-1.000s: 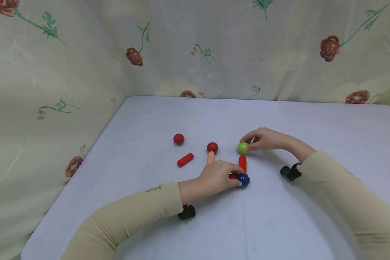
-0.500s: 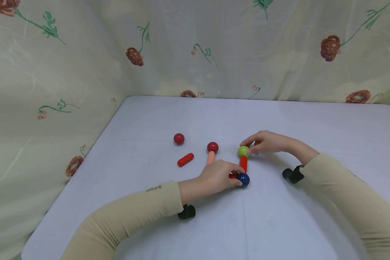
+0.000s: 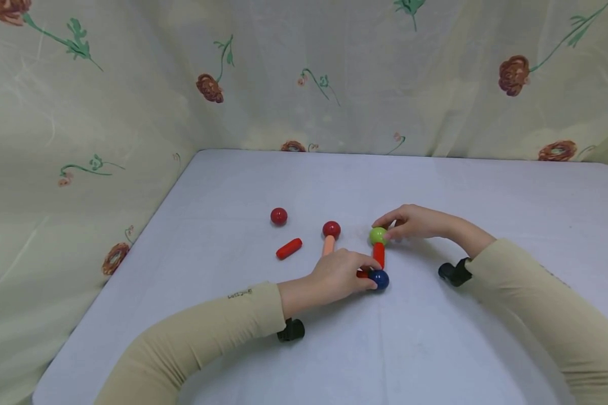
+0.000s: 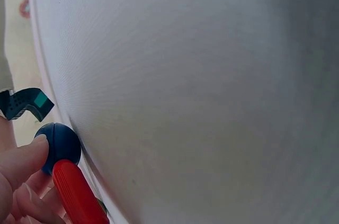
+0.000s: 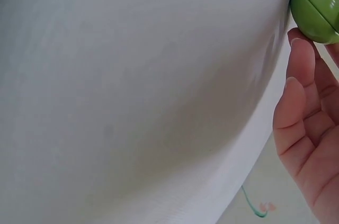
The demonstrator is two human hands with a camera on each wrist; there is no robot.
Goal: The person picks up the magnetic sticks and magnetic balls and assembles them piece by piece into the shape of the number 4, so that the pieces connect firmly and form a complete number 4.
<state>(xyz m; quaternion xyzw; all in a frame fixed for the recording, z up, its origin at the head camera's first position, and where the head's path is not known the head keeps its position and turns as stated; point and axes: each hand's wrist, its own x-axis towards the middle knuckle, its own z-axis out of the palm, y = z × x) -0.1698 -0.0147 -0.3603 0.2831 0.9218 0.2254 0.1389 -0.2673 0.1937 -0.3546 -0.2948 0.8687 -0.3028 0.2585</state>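
My left hand (image 3: 339, 275) pinches a blue ball (image 3: 380, 280) between thumb and fingers. A red rod (image 4: 78, 193) meets that ball in the left wrist view; in the head view the hand covers most of it. Another red rod (image 3: 379, 256) runs from the blue ball toward a lime-green ball (image 3: 378, 235), whose near side meets the rod's far end. Thumb and fingers of my right hand (image 3: 418, 221) hold the green ball. Left of it, a peach rod (image 3: 329, 245) joins a red ball (image 3: 331, 229), its near end hidden behind my left hand.
A loose red ball (image 3: 278, 216) and a loose red rod (image 3: 289, 249) lie farther left on the white table (image 3: 233, 185). Flower-patterned cloth (image 3: 263, 84) hangs behind and along the left side. Each wrist carries a small black camera (image 3: 291, 330).
My right hand has brought the green ball slightly nearer, closing the small gap to the red rod's far end. My left hand stays in place on the blue ball.
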